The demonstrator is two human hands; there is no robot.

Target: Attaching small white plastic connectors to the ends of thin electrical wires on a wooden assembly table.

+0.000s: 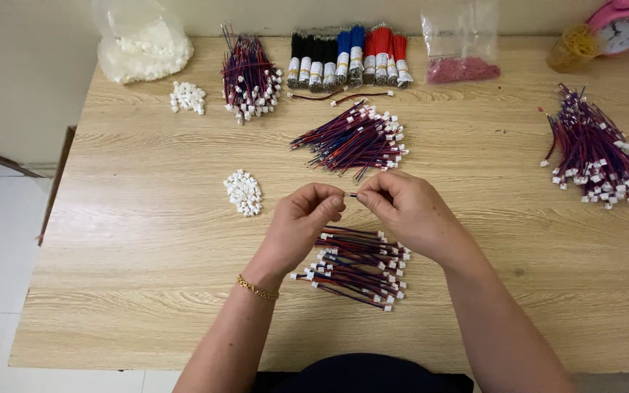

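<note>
Wooden bench point(147, 240) is carrying wire piles; left hand point(301, 222) and right hand point(405, 211) are pinching together on a thin wire end point(351, 195) above the finished harness pile point(358, 268) — fingertips should be staying close, steady.

Red-and-blue wires point(354, 266) with white plugs, pink clock point(620, 28), wood-grain table point(147, 240)

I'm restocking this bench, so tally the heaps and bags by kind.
Heaps of red-and-blue wires with white plugs: 4
Small heaps of loose white plugs: 2
Clear plastic bags: 2
Total: 8
</note>
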